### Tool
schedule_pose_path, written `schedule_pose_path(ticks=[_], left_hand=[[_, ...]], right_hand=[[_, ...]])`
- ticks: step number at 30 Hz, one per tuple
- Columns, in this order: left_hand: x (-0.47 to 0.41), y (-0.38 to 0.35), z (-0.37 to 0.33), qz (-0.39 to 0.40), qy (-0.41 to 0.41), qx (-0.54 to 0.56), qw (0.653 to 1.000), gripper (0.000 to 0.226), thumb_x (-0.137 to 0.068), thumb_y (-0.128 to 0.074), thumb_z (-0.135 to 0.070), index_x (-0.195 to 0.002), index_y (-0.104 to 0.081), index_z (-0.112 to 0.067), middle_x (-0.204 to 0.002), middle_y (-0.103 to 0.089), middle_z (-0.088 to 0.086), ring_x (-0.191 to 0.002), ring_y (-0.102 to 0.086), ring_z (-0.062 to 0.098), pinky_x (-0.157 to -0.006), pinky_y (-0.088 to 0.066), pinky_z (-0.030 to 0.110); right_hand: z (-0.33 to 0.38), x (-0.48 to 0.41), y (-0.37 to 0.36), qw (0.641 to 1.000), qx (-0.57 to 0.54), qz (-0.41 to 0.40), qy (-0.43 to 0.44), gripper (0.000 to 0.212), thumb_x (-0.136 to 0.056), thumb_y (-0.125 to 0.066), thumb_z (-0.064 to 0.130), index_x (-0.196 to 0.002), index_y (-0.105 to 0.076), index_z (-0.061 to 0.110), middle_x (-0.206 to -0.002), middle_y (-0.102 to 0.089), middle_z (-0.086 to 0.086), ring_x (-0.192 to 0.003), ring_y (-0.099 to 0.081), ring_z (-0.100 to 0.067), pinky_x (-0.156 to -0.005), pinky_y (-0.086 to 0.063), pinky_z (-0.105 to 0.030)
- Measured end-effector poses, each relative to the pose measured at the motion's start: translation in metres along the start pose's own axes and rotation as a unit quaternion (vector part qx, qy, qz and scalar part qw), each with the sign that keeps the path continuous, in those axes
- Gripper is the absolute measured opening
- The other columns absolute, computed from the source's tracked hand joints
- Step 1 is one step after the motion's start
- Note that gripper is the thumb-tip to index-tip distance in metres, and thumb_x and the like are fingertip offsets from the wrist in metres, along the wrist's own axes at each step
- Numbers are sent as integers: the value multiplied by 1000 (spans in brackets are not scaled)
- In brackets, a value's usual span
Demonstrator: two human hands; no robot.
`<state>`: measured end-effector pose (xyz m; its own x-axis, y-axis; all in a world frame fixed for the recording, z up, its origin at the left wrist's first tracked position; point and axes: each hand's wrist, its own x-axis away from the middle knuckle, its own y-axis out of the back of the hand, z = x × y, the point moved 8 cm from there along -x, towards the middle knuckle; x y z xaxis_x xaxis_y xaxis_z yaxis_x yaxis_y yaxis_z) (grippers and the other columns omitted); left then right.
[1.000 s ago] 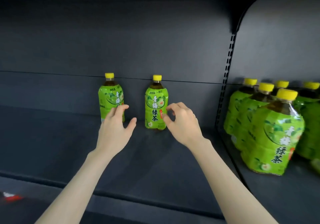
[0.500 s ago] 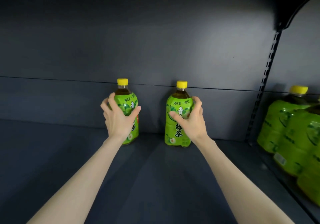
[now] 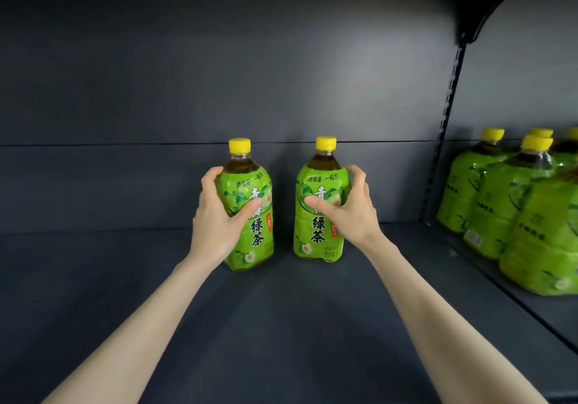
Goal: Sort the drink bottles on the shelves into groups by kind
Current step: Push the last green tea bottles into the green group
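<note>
Two green tea bottles stand upright on the dark shelf (image 3: 281, 325) — your left hand (image 3: 215, 219) wraps the left bottle (image 3: 250, 215), your right hand (image 3: 350, 212) wraps the right bottle (image 3: 319, 212). At least four more bottles (image 3: 500, 215) — same kind — crowd the neighbouring bay, well apart.

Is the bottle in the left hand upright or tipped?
Slightly tipped. The left green tea bottle leans, its yellow cap offset left of its base, gripped by the left hand. Whether it touches the shelf: cannot tell.
</note>
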<state>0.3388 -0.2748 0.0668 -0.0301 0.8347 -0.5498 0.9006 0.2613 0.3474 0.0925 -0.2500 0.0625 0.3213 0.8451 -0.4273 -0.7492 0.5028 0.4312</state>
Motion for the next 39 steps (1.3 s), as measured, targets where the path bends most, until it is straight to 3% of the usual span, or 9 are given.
schedule_pose_path(ticks=[2, 4, 7, 12, 20, 25, 31, 34, 39], left_hand=[[10, 4, -1, 18, 18, 52, 998, 84, -69, -79, -45, -133, -25, -37, -120, -55, -8, -111, -54, 16, -96, -42, 39], [24, 7, -3, 23, 47, 114, 992, 87, -66, -83, -36, -135, -31, -28, -111, -57, -14, -103, -58, 3, -89, -45, 28], [44, 4, -15, 39, 51, 186, 980, 60, -70, -79, -27, -118, -44, -32, -102, -61, -18, -85, -61, -14, -71, -46, 12], [71, -3, -35, 45, 48, 252, 966, 40, -77, -72, -33, -105, -47, -49, -96, -66, -21, -87, -64, -8, -75, -50, 20], [121, -30, -107, 57, 15, 341, 938, 46, -79, -53, -44, -124, -49, -31, -100, -69, -16, -90, -66, -1, -64, -50, 12], [160, -76, -173, 75, -17, 357, 931, 53, -79, -52, -43, -126, -49, -20, -95, -69, -18, -87, -66, -2, -63, -49, 10], [240, -155, -241, 98, -8, 369, 924, 52, -81, -52, -50, -122, -53, -19, -97, -68, -14, -89, -65, -2, -69, -49, 12], [267, -194, -269, 118, 2, 370, 921, 50, -83, -53, -54, -122, -53, -24, -101, -68, -14, -93, -65, 1, -72, -50, 15], [273, -244, -309, 128, -1, 358, 925, 64, -75, -51, -63, -127, -50, -27, -111, -66, -11, -102, -63, 6, -89, -51, 36]], right_hand=[[-2, 13, 10, 1000, -11, -13, -24, 91, -63, -82, 55, -136, -39, 22, -123, -46, 4, -110, -40, -10, -101, -38, -37], [-3, 25, 13, 999, -26, 0, -30, 71, -57, -82, 61, -112, -60, 24, -108, -56, 7, -111, -39, -8, -99, -43, -38], [-11, 47, 16, 993, -104, 7, -58, 77, -39, -80, 76, -99, -59, 32, -108, -64, 1, -115, -55, -18, -94, -51, -44], [0, 80, 26, 962, -266, -4, -61, 65, -63, -85, 39, -116, -54, 19, -105, -72, -2, -93, -71, -16, -86, -57, -43], [12, 122, 107, 953, -301, -43, -2, 54, -70, -75, 48, -116, -58, 25, -106, -73, 0, -99, -70, -18, -89, -54, -41], [2, 158, 198, 963, -248, -100, 27, 49, -73, -75, 49, -114, -58, 27, -101, -72, 17, -95, -67, 1, -84, -51, -21], [-47, 221, 322, 970, -181, -161, 2, 69, -64, -67, 67, -121, -57, 29, -111, -70, 8, -107, -65, -12, -96, -49, -42], [-74, 237, 370, 971, -158, -179, -24, 104, -56, -65, 84, -140, -43, 26, -137, -56, -1, -128, -51, -22, -105, -39, -53], [-103, 231, 426, 967, -157, -196, -27, 116, -51, -64, 87, -144, -37, 23, -146, -47, -4, -135, -43, -24, -110, -34, -54]])
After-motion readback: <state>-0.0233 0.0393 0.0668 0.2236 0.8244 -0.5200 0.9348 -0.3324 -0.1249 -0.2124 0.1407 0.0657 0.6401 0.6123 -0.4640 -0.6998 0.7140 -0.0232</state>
